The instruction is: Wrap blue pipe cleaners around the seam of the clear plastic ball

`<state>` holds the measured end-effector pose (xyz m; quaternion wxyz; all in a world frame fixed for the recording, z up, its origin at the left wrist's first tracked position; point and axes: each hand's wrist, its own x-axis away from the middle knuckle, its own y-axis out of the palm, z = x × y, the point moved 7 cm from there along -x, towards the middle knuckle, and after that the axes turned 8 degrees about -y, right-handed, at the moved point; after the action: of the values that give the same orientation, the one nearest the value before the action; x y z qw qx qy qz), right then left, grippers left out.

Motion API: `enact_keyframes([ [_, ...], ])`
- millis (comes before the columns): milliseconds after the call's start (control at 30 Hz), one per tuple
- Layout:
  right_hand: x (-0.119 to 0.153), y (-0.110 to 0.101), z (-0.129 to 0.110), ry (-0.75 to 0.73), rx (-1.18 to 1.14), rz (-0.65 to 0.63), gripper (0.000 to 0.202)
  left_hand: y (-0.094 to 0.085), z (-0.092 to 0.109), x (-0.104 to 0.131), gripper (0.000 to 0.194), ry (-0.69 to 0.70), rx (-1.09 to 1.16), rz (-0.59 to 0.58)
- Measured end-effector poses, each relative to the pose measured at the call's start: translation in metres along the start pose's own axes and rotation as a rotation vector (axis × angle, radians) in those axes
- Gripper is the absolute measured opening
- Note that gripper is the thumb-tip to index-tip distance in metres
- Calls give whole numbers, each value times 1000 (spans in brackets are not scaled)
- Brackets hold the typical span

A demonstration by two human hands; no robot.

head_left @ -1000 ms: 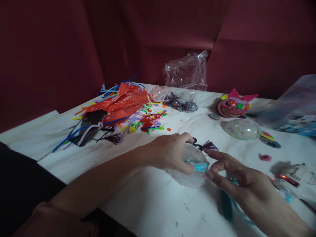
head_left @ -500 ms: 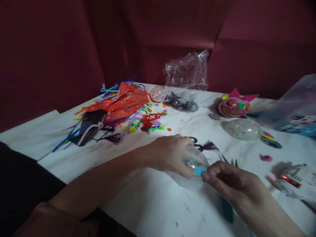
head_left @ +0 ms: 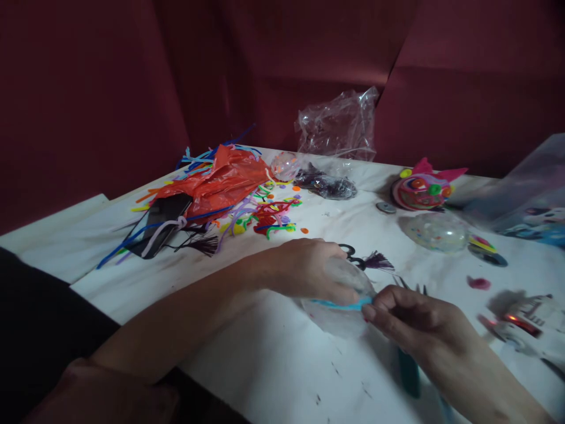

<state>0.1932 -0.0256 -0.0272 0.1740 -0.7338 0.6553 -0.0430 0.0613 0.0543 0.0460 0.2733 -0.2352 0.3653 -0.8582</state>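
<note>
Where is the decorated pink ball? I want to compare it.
Far right of the table, the decorated pink ball sits behind the clear speckled ball.

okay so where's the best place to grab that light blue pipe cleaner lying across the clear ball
Probably pinch the light blue pipe cleaner at its right end, coming from the right: there it leaves the clear ball, where the right hand pinches it. The left hand covers the ball's top and left.

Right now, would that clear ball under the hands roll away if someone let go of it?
Probably: the clear ball looks round and smooth, and the left hand presses it down. It seems light and thin. The blue strip looks floppy.
</note>
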Motion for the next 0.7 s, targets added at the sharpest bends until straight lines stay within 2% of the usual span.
enact_keyframes([
  [400, -6, 0, -3, -24, -4, 27, 69, 3, 4, -1, 63, 36, -110, 60],
  [700, -11, 2, -27, -87, -27, 133, 76, 4, 3, -1, 63, -9, -61, 41],
])
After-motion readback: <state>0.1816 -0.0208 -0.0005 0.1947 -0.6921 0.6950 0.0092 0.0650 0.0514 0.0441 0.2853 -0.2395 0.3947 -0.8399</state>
